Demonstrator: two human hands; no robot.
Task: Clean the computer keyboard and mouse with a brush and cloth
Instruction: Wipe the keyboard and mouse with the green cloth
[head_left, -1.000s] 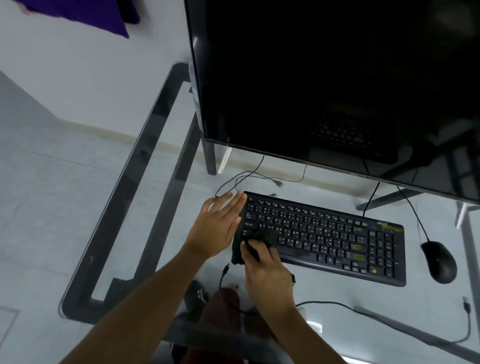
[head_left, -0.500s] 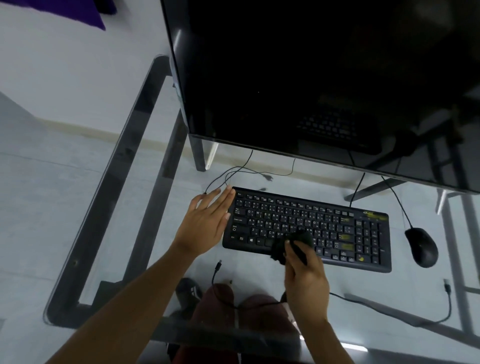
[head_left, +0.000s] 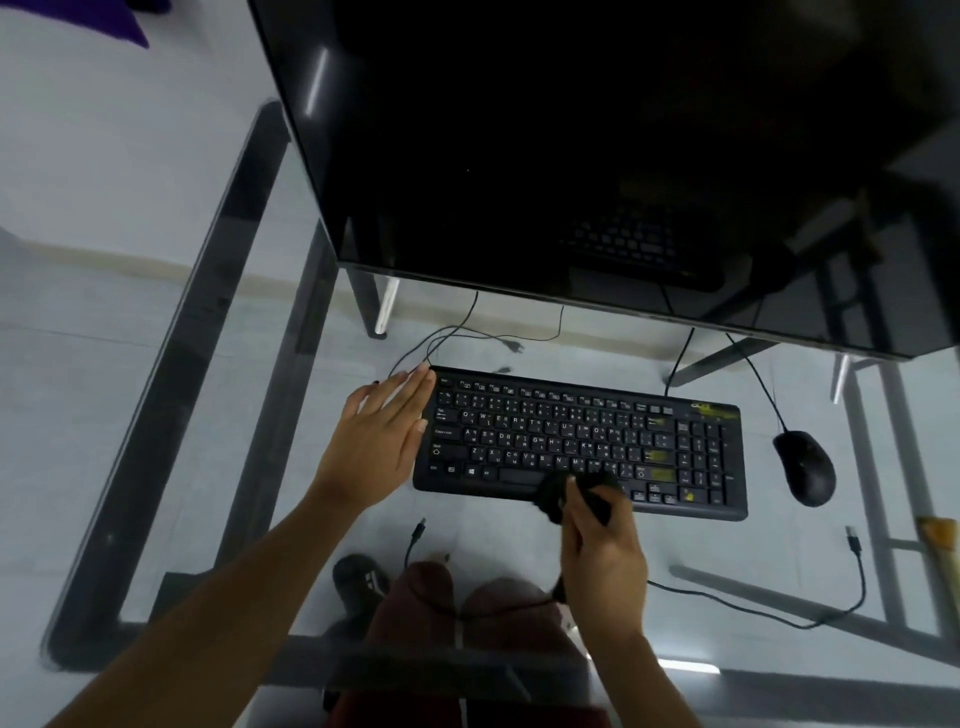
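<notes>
A black keyboard (head_left: 582, 441) lies on the glass desk (head_left: 249, 415). My left hand (head_left: 382, 436) rests flat with straight fingers against the keyboard's left end. My right hand (head_left: 602, 556) grips a bunched dark cloth (head_left: 558, 496) and presses it on the keyboard's front edge, just right of the space bar. A black mouse (head_left: 805, 467) sits on the glass to the right of the keyboard, untouched. No brush shows in the head view.
A large black monitor (head_left: 597, 145) stands behind the keyboard and overhangs it. Loose cables (head_left: 753, 613) run over the glass at the front right and behind the keyboard. Below the glass are my knees and a dark shoe (head_left: 358, 579).
My right hand has slid the cloth along the keyboard's front from its left end to right of the space bar. My left hand has kept its place at the left end.
</notes>
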